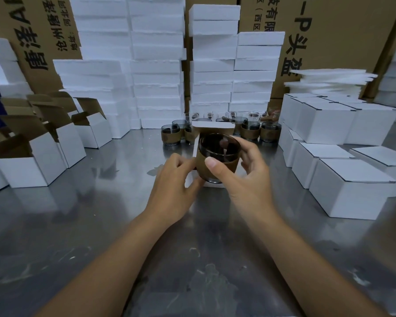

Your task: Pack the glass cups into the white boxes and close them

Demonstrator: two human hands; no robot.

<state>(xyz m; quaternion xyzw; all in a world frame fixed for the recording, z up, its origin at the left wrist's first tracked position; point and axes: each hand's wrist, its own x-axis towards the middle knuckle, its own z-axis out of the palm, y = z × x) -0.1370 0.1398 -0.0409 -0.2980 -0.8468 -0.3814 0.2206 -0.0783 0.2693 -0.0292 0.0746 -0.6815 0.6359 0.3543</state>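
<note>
My right hand (245, 177) grips a dark glass cup (217, 156) with a brown sleeve, thumb across its front, fingers round its far side. The cup sits at the mouth of an open white box (212, 128) in the middle of the steel table, which is mostly hidden behind the cup and my hands. My left hand (174, 179) pinches the box's left side at the lower left corner. Behind it stands a row of several more sleeved glass cups (252, 131).
Open white boxes with brown insides (32, 163) stand at the left. Closed white boxes (350, 188) are stacked at the right. White foam stacks (156, 72) and large cardboard cartons (329, 42) fill the back. Foam sheets (329, 81) lie at the back right.
</note>
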